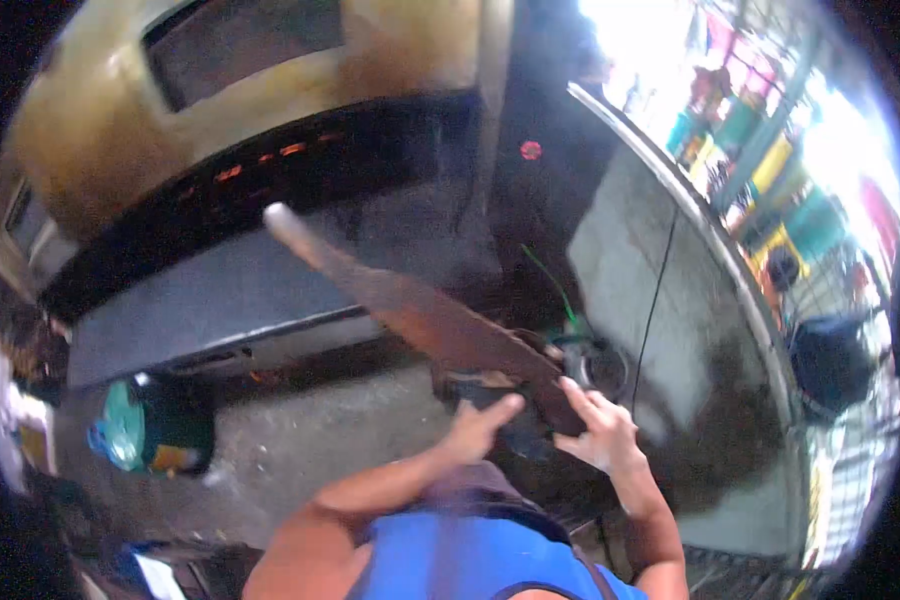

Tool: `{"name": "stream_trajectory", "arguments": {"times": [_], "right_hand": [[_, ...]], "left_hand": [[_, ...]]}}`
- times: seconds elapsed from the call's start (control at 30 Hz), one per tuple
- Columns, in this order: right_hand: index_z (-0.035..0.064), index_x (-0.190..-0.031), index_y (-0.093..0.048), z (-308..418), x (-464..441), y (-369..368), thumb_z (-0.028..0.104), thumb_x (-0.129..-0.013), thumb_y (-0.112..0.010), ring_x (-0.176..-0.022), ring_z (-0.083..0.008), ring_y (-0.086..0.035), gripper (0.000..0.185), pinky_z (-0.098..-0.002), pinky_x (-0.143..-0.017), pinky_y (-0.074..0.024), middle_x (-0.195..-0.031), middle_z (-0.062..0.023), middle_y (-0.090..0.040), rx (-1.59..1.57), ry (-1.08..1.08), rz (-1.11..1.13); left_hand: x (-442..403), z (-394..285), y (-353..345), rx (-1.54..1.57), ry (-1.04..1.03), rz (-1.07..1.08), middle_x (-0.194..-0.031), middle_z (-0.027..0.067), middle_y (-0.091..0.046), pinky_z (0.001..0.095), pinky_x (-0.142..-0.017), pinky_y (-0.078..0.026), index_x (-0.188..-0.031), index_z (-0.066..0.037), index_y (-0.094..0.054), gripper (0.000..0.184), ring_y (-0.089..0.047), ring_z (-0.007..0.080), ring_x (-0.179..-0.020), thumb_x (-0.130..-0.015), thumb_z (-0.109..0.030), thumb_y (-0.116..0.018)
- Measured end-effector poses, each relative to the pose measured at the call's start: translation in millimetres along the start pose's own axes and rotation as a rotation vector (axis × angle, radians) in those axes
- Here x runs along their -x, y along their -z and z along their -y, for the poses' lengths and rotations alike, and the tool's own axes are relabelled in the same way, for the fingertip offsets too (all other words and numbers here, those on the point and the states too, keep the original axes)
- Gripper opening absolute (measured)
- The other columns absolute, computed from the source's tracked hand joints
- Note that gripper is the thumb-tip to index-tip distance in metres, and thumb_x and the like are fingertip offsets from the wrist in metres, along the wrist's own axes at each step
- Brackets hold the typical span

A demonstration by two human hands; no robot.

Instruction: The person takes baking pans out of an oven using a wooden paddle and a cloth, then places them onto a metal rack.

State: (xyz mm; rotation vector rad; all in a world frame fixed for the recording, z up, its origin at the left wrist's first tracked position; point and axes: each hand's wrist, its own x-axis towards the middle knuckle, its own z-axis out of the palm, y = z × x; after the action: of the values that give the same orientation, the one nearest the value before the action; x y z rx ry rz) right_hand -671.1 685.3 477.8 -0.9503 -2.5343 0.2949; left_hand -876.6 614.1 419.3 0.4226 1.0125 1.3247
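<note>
A long, flat, rust-brown piece shaped like a machete blade (450,325) slants across the view, its narrow pale end at the upper left. My right hand (600,430) is closed around its lower right end, thumb and fingers on the edges. Below the middle of the blade is my left hand (480,430), with a finger and thumb stretched apart; it seems not to grip the blade. Dark shapes lie under and between my hands, too blurred to name. Beside the blade's lower end is a dark round thing (595,367).
Ahead, a dark ledge (370,225) fronts a yellowish wall with orange glowing spots (290,150). A green bucket-like container (155,425) stands on the floor at left. At right, a black cord (660,285) crosses the pale floor, beside a low curb (710,215). A green strip (550,275) lies ahead.
</note>
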Motion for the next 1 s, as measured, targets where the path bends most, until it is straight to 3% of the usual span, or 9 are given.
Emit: {"name": "stream_trajectory", "arguments": {"times": [0.07, 0.13, 0.17, 0.23, 0.3, 0.33, 0.43, 0.77, 1.0], "right_hand": [[0.0152, -0.134, -0.056, -8.1, -30.0, 0.2, 0.047, -0.066, -0.082, -0.098, -0.0324, -0.065, 0.080, -0.0399, -0.083, -0.0542, -0.108, -0.0152, -0.066, 0.022, 0.259, 0.229], [0.0059, -0.131, -0.057, -23.9, -94.5, 22.0, 0.037, -0.065, -0.084, -0.110, -0.0319, -0.061, 0.078, -0.0437, -0.090, -0.0511, -0.121, -0.0166, -0.063, 0.064, 0.575, 0.092], [0.0030, -0.123, -0.062, -36.1, -132.8, 38.3, 0.036, -0.070, -0.081, -0.117, -0.0337, -0.057, 0.065, -0.0435, -0.099, -0.0454, -0.126, -0.0174, -0.061, -0.081, 0.483, 0.053], [-0.0014, -0.123, -0.060, -43.3, -214.2, 86.9, 0.029, -0.073, -0.079, -0.117, -0.0307, -0.057, 0.061, -0.0412, -0.098, -0.0466, -0.127, -0.0206, -0.059, -0.240, 0.150, -0.053], [0.0036, -0.123, -0.061, -88.1, -319.9, 113.8, 0.039, -0.077, -0.078, -0.095, -0.0207, -0.062, 0.060, -0.0376, -0.084, -0.0522, -0.116, -0.0112, -0.065, -0.145, -0.001, -0.304], [0.0030, -0.123, -0.062, -82.7, -354.6, 132.9, 0.049, -0.077, -0.075, -0.092, -0.0198, -0.064, 0.066, -0.0399, -0.082, -0.0528, -0.109, -0.0098, -0.067, -0.156, 0.004, -0.487], [0.0053, -0.124, -0.061, -111.7, -442.2, 169.9, 0.047, -0.079, -0.073, -0.095, -0.0205, -0.062, 0.063, -0.0395, -0.084, -0.0512, -0.113, -0.0107, -0.065, -0.035, 0.004, -0.732], [0.0131, -0.130, -0.058, -223.0, -543.5, 226.9, 0.042, -0.086, -0.065, -0.108, -0.0230, -0.056, 0.053, -0.0383, -0.093, -0.0459, -0.124, -0.0139, -0.057, 0.155, -0.105, -0.768], [0.0186, -0.133, -0.056, -242.2, -572.7, 222.4, 0.038, -0.090, -0.059, -0.117, -0.0248, -0.052, 0.047, -0.0374, -0.099, -0.0421, -0.133, -0.0162, -0.052, 0.280, -0.068, -0.723]], "left_hand": [[18.4, 10.1, 31.3, 0.084, -0.159, -0.162, -0.112, 0.0095, -0.066, 0.0353, -0.087, -0.052, -0.120, 0.004, -0.056, 0.047, -0.064, 0.0215, -0.095, -0.089, -0.028, -0.071], [46.3, 10.3, 66.5, -0.016, -0.294, -0.315, -0.108, 0.0080, -0.065, 0.0362, -0.086, -0.050, -0.118, -0.002, -0.060, 0.039, -0.061, 0.0187, -0.097, -0.088, -0.024, -0.070], [65.4, 6.8, 71.9, -0.050, -0.361, -0.437, -0.109, 0.0082, -0.064, 0.0360, -0.089, -0.048, -0.118, -0.001, -0.060, 0.038, -0.060, 0.0190, -0.099, -0.088, -0.022, -0.069], [94.8, 9.3, 90.6, 0.014, -0.441, -0.646, -0.112, 0.0083, -0.063, 0.0358, -0.091, -0.048, -0.118, 0.001, -0.058, 0.039, -0.061, 0.0207, -0.097, -0.086, -0.018, -0.069], [104.6, 33.1, 142.6, 0.256, -0.591, -0.772, -0.115, 0.0097, -0.061, 0.0381, -0.094, -0.048, -0.124, 0.001, -0.053, 0.047, -0.061, 0.0230, -0.101, -0.082, -0.009, -0.072], [110.2, 44.4, 166.9, 0.248, -0.720, -0.865, -0.116, 0.0100, -0.060, 0.0373, -0.094, -0.048, -0.126, 0.000, -0.051, 0.049, -0.060, 0.0227, -0.104, -0.082, -0.009, -0.072], [132.5, 41.9, 176.7, 0.190, -0.834, -0.926, -0.122, 0.0110, -0.057, 0.0430, -0.090, -0.050, -0.133, -0.006, -0.044, 0.051, -0.059, 0.0267, -0.107, -0.087, -0.018, -0.066], [152.5, -9.6, 187.0, 0.207, -0.846, -1.160, -0.112, 0.0054, -0.057, 0.0353, -0.090, -0.046, -0.119, -0.004, -0.053, 0.045, -0.056, 0.0183, -0.101, -0.083, -0.021, -0.073], [127.5, -73.9, 206.1, 0.291, -0.873, -0.963, -0.114, 0.0071, -0.058, 0.0361, -0.092, -0.046, -0.122, -0.003, -0.052, 0.048, -0.057, 0.0197, -0.103, -0.084, -0.024, -0.073]]}}
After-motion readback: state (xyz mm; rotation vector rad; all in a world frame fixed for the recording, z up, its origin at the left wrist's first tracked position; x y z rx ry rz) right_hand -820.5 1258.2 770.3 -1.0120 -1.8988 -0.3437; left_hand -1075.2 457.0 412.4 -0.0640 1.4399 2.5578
